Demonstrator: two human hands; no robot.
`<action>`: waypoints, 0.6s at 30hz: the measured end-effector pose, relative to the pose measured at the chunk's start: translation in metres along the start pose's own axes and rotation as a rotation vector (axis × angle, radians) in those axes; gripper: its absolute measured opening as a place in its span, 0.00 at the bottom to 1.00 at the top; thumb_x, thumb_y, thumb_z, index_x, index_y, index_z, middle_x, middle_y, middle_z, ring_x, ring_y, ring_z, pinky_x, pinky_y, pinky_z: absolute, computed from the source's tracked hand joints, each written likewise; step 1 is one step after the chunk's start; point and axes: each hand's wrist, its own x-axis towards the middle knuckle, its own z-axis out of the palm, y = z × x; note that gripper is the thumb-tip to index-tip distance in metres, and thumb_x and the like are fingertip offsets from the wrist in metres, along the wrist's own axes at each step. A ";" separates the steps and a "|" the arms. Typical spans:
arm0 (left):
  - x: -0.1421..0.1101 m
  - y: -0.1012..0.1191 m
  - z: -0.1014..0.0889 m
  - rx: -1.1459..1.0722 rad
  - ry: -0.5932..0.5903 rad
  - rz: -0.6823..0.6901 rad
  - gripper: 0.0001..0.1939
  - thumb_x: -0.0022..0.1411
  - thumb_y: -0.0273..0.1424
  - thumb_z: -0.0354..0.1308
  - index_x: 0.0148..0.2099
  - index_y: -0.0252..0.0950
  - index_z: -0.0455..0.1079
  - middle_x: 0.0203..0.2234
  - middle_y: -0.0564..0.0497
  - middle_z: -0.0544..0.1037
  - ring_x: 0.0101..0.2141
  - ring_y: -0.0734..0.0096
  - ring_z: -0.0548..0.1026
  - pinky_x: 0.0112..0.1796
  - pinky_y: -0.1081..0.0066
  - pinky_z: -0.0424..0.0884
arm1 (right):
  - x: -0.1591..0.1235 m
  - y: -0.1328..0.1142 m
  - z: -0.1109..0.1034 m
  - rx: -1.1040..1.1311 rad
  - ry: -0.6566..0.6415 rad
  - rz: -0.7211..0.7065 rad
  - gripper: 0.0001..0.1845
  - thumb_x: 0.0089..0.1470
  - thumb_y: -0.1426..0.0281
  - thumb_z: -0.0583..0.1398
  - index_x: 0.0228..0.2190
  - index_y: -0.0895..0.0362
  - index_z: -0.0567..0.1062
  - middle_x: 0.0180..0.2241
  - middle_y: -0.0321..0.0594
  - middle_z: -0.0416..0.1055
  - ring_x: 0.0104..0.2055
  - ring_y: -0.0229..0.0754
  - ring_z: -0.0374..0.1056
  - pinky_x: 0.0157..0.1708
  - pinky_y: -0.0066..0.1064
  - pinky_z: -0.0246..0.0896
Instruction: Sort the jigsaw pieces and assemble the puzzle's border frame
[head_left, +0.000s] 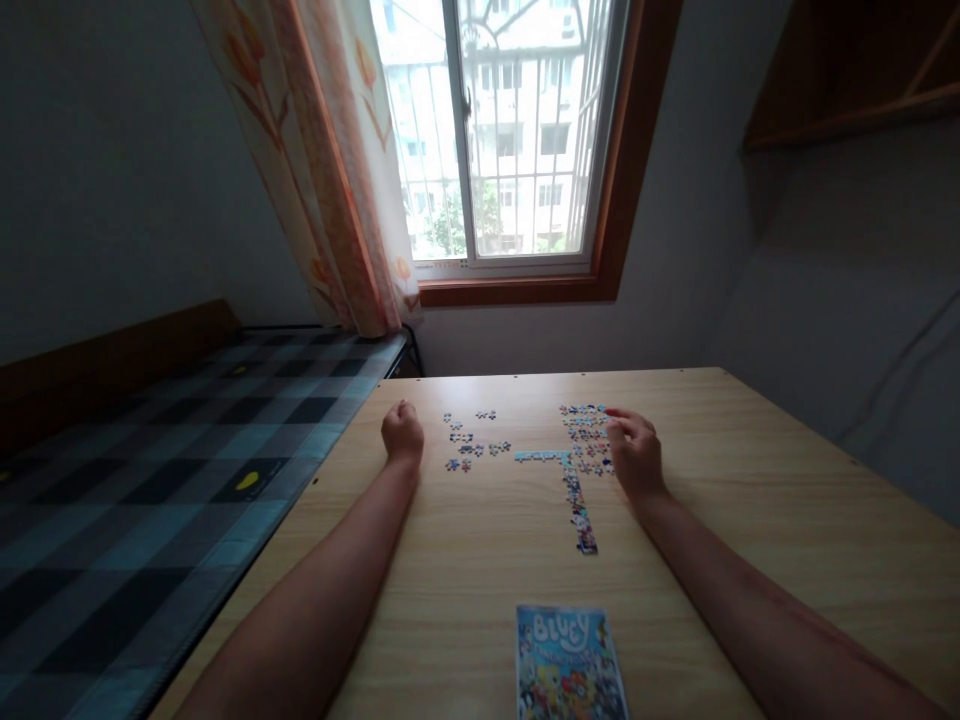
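Note:
My left hand (403, 432) rests on the table as a closed fist, with nothing showing in it, left of a scatter of loose jigsaw pieces (466, 450). My right hand (637, 455) is at the right-hand cluster of jigsaw pieces (586, 422); its index finger and thumb come together at a puzzle piece on the cluster's edge, partly hidden by the fingers. Between the hands lies a joined strip of puzzle (541, 456), pale blue along the top. From its right end a joined column (576, 500) runs down toward me.
A blue picture card marked "Bluey" (570, 660) lies near me on the wooden table (465, 560). To the left is a bed with a checked cover (300, 410). Behind the table are a curtain (322, 170) and a barred window (525, 150). A wooden shelf (855, 125) hangs upper right.

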 end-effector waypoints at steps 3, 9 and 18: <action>-0.001 0.002 0.003 -0.018 0.053 -0.043 0.12 0.59 0.28 0.43 0.23 0.41 0.57 0.19 0.51 0.67 0.26 0.65 0.66 0.29 0.69 0.59 | -0.002 -0.005 -0.003 -0.090 0.023 -0.057 0.18 0.52 0.62 0.57 0.14 0.52 0.67 0.32 0.45 0.76 0.41 0.50 0.66 0.50 0.43 0.59; -0.002 -0.001 0.012 -0.049 0.045 -0.050 0.10 0.53 0.25 0.45 0.22 0.39 0.62 0.20 0.52 0.69 0.27 0.67 0.68 0.30 0.69 0.60 | -0.002 -0.006 -0.009 -0.115 0.031 -0.083 0.20 0.49 0.66 0.57 0.13 0.51 0.55 0.19 0.34 0.59 0.28 0.42 0.58 0.35 0.35 0.56; 0.000 -0.010 0.017 -0.045 0.035 0.005 0.10 0.39 0.21 0.48 0.23 0.37 0.68 0.19 0.54 0.70 0.27 0.67 0.70 0.31 0.72 0.62 | -0.004 -0.008 -0.013 -0.040 0.032 0.019 0.21 0.49 0.67 0.58 0.15 0.51 0.52 0.16 0.27 0.47 0.22 0.35 0.47 0.26 0.31 0.47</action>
